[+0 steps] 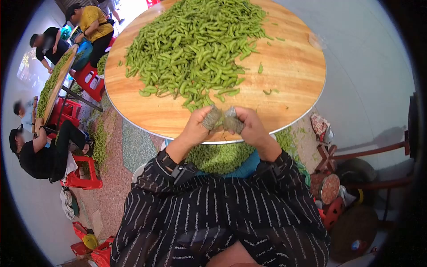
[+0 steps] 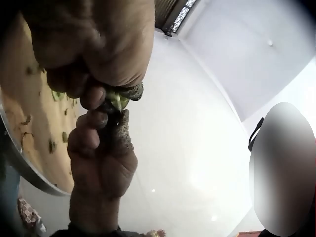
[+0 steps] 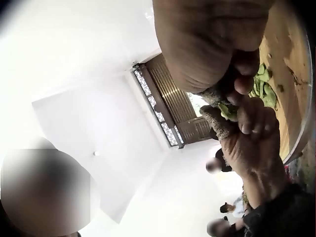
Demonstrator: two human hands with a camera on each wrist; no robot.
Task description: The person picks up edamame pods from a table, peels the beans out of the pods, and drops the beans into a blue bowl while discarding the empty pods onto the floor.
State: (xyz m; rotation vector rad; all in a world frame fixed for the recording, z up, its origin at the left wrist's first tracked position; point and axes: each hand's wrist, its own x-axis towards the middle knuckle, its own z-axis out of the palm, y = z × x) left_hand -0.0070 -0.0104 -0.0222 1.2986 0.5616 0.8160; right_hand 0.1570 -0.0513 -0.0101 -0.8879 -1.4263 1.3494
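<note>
Two hands, head view: your left hand (image 1: 195, 128) and right hand (image 1: 251, 127) meet over the round wooden tabletop's (image 1: 289, 75) near edge, both pinching one green pod (image 2: 118, 101), presumably thumb to thumb for leverage. Thumb wraps (image 1: 211, 119) probably protect skin. Pod pile (image 1: 191, 53) sits ahead, easy reach; blue tub (image 1: 252, 164) of beans (image 1: 220, 158) below likely catches drops. Seated people and red stools (image 1: 82, 182) off left.
Left wrist: pod between your fingertips and wrapped thumbs; pale wall (image 2: 187, 148) behind.
Right wrist: same pinch, slatted shutter (image 3: 170, 89) beyond.
</note>
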